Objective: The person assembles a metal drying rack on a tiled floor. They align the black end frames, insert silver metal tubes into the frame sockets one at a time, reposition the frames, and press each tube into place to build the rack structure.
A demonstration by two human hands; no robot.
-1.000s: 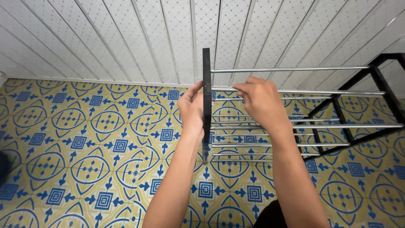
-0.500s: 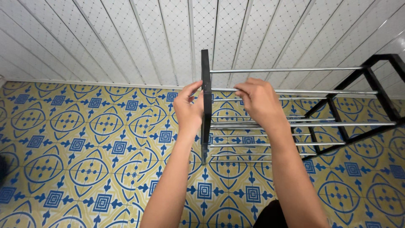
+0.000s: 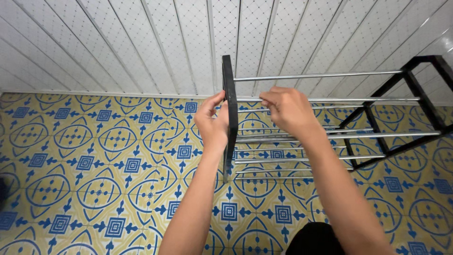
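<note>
Little has changed vs. a second ago: both hands stay up at the rack, the left hand (image 3: 213, 123) sits a touch lower on the black side frame (image 3: 230, 118), and the right hand (image 3: 288, 111) has shifted slightly along the upper rods. Left hand is wrapped on the outer face of that black frame, fingers curled at its edge, thumb near the top. Right hand is closed w/ fingertips pinched at a chrome rod (image 3: 363, 99) just beside the frame; can't tell if it's clamped tight or only touching. The rack stands on the tiled floor (image 3: 94, 179) against the white panelled wall (image 3: 141, 42): black upright frame at the near end, a second black end frame (image 3: 415, 113) far right, several thin silver rods running between them in tiers. Floor tiles are yellow w/ blue ornamental pattern. No packages, labels or signs show.
</note>
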